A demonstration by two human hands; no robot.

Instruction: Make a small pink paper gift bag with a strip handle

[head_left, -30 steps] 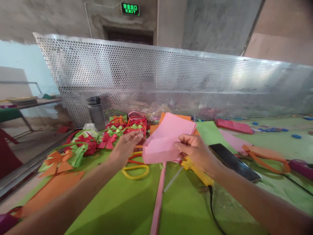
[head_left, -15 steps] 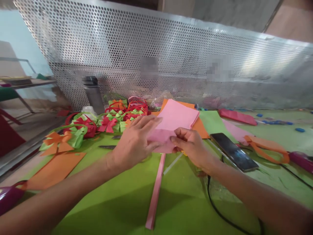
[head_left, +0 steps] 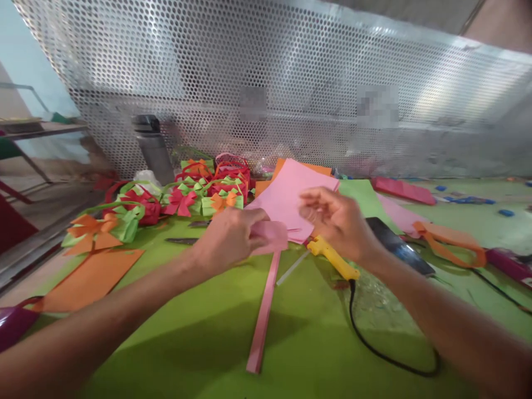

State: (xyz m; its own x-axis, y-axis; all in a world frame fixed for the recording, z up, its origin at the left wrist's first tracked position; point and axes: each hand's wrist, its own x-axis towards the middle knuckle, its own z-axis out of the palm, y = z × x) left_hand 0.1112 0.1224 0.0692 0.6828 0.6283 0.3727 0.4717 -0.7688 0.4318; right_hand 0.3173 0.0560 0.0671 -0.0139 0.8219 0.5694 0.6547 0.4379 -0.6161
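1. Bottle (head_left: 155, 158), grey with a dark lid, stands in the upper left of the frame.
2. Left hand (head_left: 224, 238), left of centre, has its thumb and fingers clamped on a piece of pink paper (head_left: 274, 237).
3. The pink paper juts rightward from that grip, at the centre of the frame, between the hands and short of the right one.
4. It looks plain, pale and small, with a rounded right end; blur hides whether it is folded or curled.
5. Below it, a pink strip (head_left: 265, 316) runs toward the bottom centre.
6. Behind it lies a larger pink sheet (head_left: 286, 188).
7. Right hand (head_left: 341, 221), right of centre and apart from the left, has half-curled fingers, a gap before the thumb.
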